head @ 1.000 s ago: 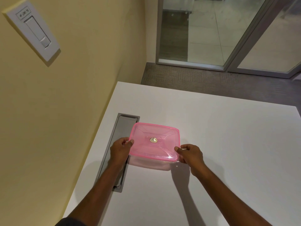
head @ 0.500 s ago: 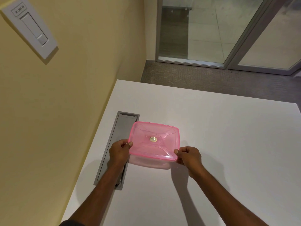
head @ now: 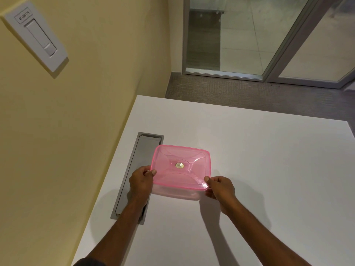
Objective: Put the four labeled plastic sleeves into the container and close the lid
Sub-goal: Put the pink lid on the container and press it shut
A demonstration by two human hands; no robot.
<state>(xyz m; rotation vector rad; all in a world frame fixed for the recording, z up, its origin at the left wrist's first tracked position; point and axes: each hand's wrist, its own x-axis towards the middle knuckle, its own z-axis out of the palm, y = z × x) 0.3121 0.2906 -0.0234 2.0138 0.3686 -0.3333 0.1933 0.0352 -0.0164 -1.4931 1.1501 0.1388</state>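
Observation:
A translucent pink lid (head: 180,166) with a small gold sticker at its centre covers a clear plastic container (head: 176,195) on the white table (head: 269,169). My left hand (head: 141,182) pinches the lid's near-left edge. My right hand (head: 220,190) pinches its near-right corner. Only the container's near wall shows below the lid. No plastic sleeves are visible; what is inside the container cannot be made out.
A grey metal cable hatch (head: 137,175) is set into the table just left of the container, under my left forearm. A yellow wall with a white switch plate (head: 35,36) runs along the left. Carpet and glass doors (head: 249,39) lie beyond the table's far edge.
Both hands have kept their hold on the lid's near corners. The lid and container stay in the same place; only the camera has shifted slightly.

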